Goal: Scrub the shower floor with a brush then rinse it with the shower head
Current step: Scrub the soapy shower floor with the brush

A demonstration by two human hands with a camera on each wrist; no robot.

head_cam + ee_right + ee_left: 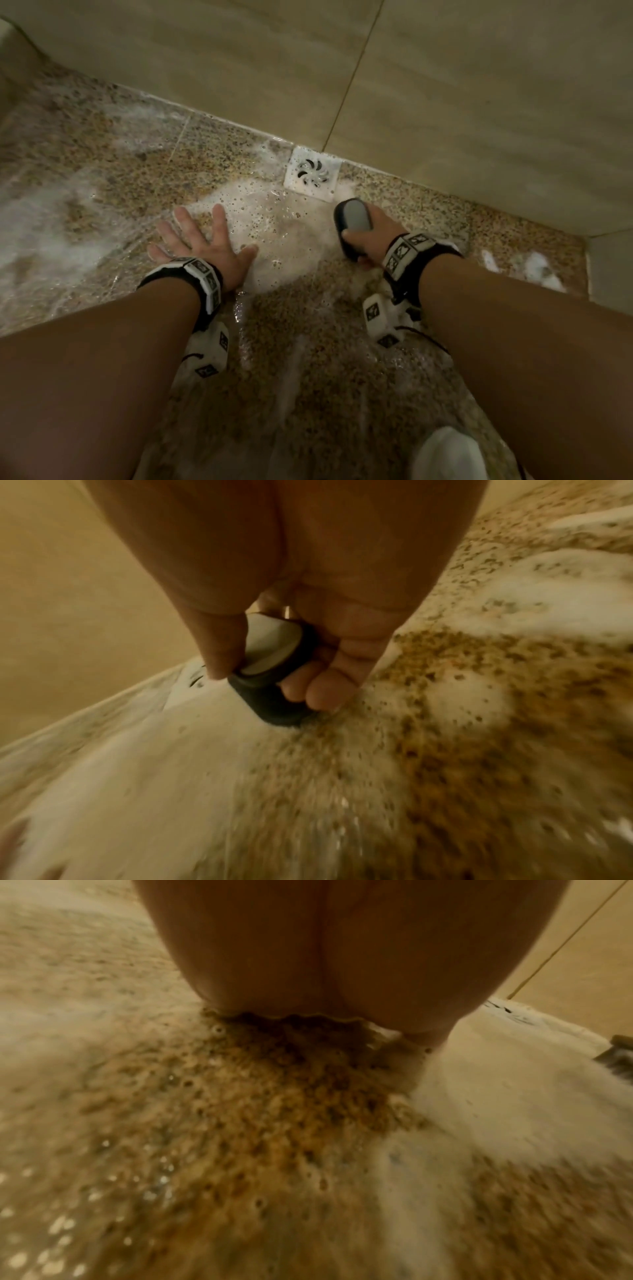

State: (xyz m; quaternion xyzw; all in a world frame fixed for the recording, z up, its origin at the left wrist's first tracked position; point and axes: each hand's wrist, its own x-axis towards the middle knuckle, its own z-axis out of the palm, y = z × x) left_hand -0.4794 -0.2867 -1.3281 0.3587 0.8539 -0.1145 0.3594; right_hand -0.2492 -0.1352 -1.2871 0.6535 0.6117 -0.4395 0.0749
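Fingers [322,693] of the right hand [373,233] curl round the brush [352,226], thumb on its near-left side, clenched grip; left hand [202,240] lies flat with fingers splayed, holding nothing, braced on the wet floor.

Shower floor [308,342]: speckled stone, wet, covers most of the view, foam [267,233] spread wide, thickest between the two hands and out to the far left. Tiled wall [445,85] runs along the far side. Square white drain [313,173] sits at the wall's foot, just far-left of the brush. White shoe or sock [448,452] at the near edge, cannot tell which.

Brush: dark body, grey top, pressed down on the floor, long axis running near to far, far end pointing toward the drain. Right hand is on it, left hand well apart to the left.

Judgement: scrubbing step in progress, rinse not yet begun, shower head not in view. Next stroke likely works the foam patch to the brush's left or the strip beside the drain; bristles could catch the drain's edge.
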